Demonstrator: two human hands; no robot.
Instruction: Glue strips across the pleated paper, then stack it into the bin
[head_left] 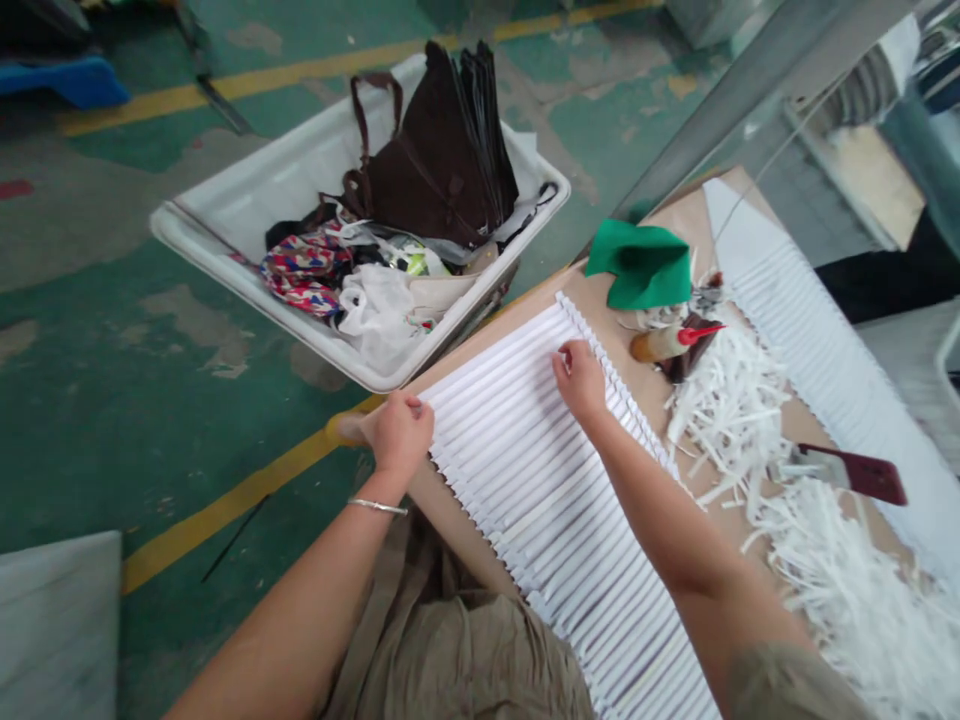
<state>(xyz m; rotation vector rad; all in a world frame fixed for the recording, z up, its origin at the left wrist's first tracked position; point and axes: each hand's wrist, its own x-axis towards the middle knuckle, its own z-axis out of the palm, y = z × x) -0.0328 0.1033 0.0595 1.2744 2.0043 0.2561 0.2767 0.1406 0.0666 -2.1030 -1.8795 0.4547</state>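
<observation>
A long row of overlapping white strips (510, 400), with ragged, folded-looking ends, runs down the brown table toward my body. My left hand (403, 433) is closed at the far left corner of the row, fingertips pinched at the end of a white strip. Over the right part of the same row, near its far end, is my right hand (581, 380). Its fingers are curled together, and whatever they hold, if anything, is too small to make out. A bottle with a red tip (664, 344) lies to the right of this hand.
Loose white shreds (731, 400) and a dark red-handled tool (862, 472) lie on the right. Beyond them is another white strip row (817, 310). A green cloth piece (641, 265) sits farther back. A white bin (262, 325) with dark brown bags (435, 160) adjoins the table's far left edge.
</observation>
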